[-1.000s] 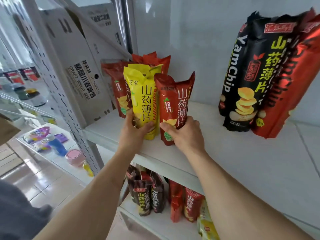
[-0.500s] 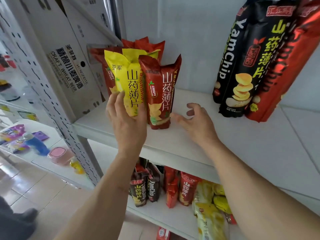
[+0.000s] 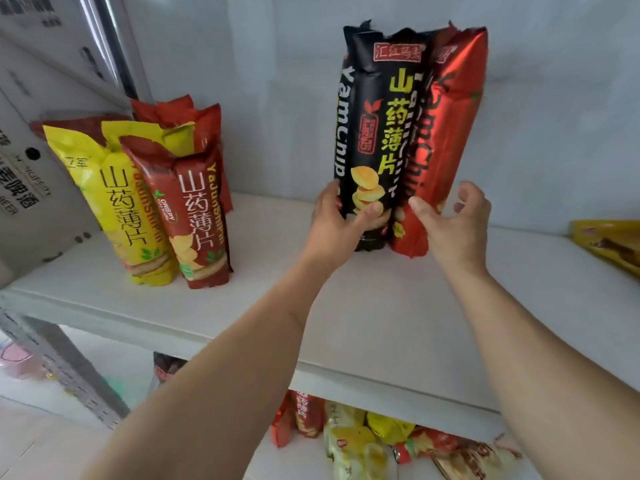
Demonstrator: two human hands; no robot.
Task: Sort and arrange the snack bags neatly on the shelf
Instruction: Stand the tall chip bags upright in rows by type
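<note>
Where bags stand, white shelf [image 3: 346,306] meets wall [image 3: 277,81].

The upper shelf [image 3: 346,327] carries two yellow bags [image 3: 117,202], at least three small red bags [image 3: 197,216], two tall black bags [image 3: 377,133], one tall red bag [image 3: 450,126] and two hands [image 3: 332,230]

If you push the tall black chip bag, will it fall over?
Probably. The black bag stands tall on a narrow bottom, so a push up high would likely tip it. The red bag beside it may prop it up. It looks puffy and light; the left hand grips it low, which should steady it.
</note>
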